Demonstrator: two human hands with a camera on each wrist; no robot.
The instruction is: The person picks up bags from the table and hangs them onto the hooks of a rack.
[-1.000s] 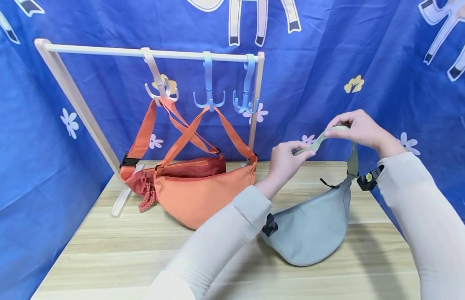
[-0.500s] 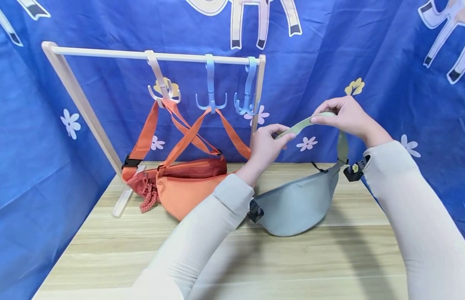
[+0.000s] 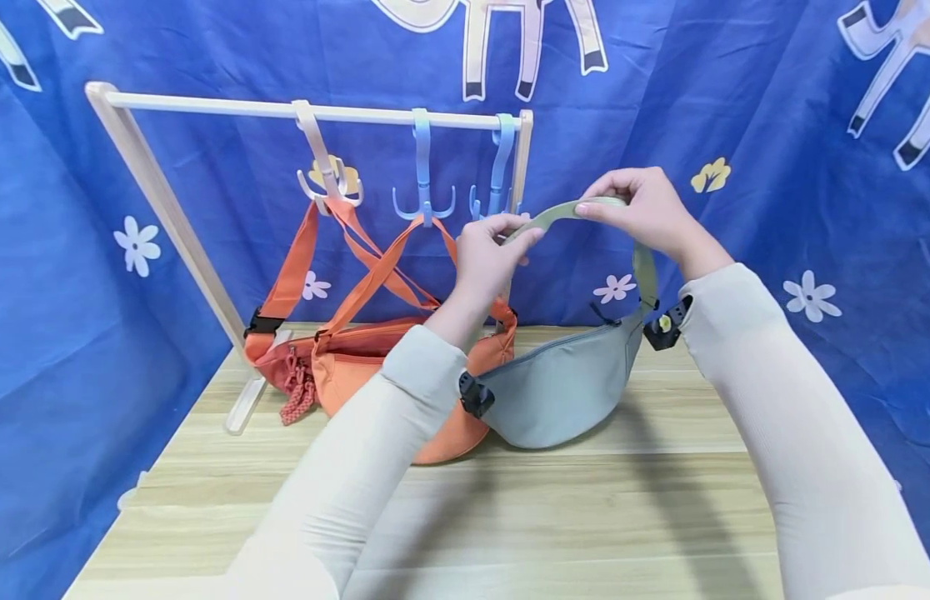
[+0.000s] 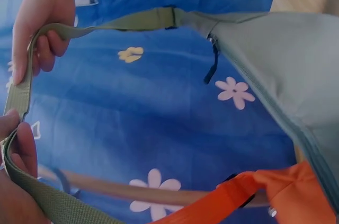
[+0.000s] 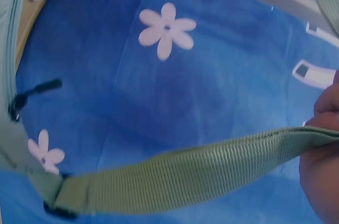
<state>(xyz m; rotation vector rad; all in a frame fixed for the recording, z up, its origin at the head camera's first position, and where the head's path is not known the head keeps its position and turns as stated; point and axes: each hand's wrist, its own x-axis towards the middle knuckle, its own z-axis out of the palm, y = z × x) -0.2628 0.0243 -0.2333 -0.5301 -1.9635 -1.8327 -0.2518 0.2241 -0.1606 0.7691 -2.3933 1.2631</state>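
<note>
A grey-green sling bag point(image 3: 562, 396) hangs from its green webbing strap point(image 5: 159, 181), and its lower edge is close to the tabletop. My left hand point(image 3: 480, 258) pinches the strap at the left, just below the right-hand blue hook point(image 3: 501, 158), whose lower prongs it partly covers. Further right, my right hand point(image 3: 648, 212) pinches the same strap, with a short arched stretch between the two hands. In the left wrist view both hands are on the strap, and the bag's dark zip pull point(image 4: 212, 65) dangles. The bag's left end overlaps an orange sling bag point(image 3: 345, 383).
A wooden rack point(image 3: 210, 106) bears a whitish hook point(image 3: 315, 146) and a middle blue hook point(image 3: 422, 158). The orange bag hangs from the middle hook, and a red bag point(image 3: 273, 367) from the whitish one. Behind is a blue patterned curtain point(image 3: 660, 83); below, a wooden table point(image 3: 570, 517).
Both hands have moved left and upward with the strap between them. The grey-green bag has swung left toward the rack and risen, now overlapping the orange bag.
</note>
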